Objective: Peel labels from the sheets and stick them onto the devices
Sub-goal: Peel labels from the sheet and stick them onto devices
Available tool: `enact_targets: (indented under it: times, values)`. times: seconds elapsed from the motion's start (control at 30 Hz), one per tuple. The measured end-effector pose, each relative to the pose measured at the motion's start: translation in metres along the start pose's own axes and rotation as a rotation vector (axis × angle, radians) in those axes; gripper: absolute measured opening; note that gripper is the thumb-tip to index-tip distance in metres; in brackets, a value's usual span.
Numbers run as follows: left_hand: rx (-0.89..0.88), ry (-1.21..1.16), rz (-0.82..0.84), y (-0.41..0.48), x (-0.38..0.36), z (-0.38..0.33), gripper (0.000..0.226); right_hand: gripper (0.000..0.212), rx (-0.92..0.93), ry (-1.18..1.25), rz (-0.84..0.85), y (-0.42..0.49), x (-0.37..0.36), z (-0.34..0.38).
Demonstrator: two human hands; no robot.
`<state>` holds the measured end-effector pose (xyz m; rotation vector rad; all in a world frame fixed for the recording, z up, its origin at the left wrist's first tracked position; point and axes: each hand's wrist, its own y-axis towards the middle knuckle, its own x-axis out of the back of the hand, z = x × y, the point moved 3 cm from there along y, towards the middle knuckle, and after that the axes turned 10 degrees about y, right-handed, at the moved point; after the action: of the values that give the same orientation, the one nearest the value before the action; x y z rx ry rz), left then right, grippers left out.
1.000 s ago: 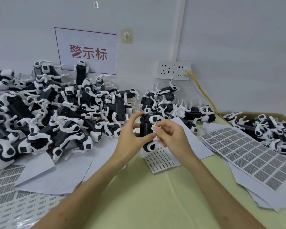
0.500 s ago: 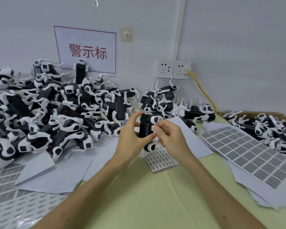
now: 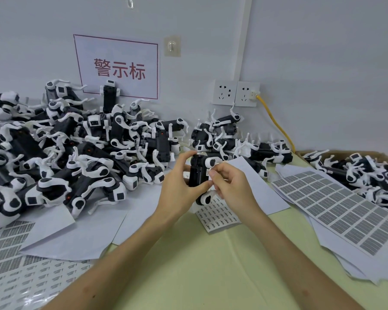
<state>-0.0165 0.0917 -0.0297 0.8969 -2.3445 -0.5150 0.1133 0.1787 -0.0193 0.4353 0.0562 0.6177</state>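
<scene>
My left hand [image 3: 182, 186] grips a black-and-white device [image 3: 199, 173], holding it upright above the table's middle. My right hand [image 3: 230, 186] pinches a small white label [image 3: 210, 172] against the device's right side. Under the device lies a sheet of small labels [image 3: 217, 214]. A sheet of larger grey labels [image 3: 336, 204] lies to the right. A big pile of devices [image 3: 76, 148] fills the left and back of the table.
A cardboard box [image 3: 367, 175] with more devices stands at the far right. White sheets [image 3: 61, 233] and peeled backing sheets [image 3: 11, 276] cover the left front. A yellow cable [image 3: 276, 124] runs from the wall socket [image 3: 246, 93]. The green tabletop [image 3: 199, 276] spreads in front.
My right hand has brought the label slightly closer onto the device's side; the left hand holds the device in nearly the same place.
</scene>
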Motion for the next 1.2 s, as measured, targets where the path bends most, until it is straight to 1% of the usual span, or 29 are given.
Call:
enact_targets:
  times: [0.5,0.9,1.2]
  values:
    - [0.006,-0.002,0.002,0.000,0.000,0.000,0.070,0.011,0.006,0.009,-0.029,0.002,-0.002,-0.007]
    - [0.014,0.035,-0.009,-0.003,0.000,-0.001,0.072,0.012,0.009,-0.022,-0.100,-0.001,-0.004,-0.010]
    - [0.004,0.045,-0.009,-0.002,-0.002,0.001,0.072,0.012,0.012,-0.046,-0.121,-0.003,-0.005,-0.008]
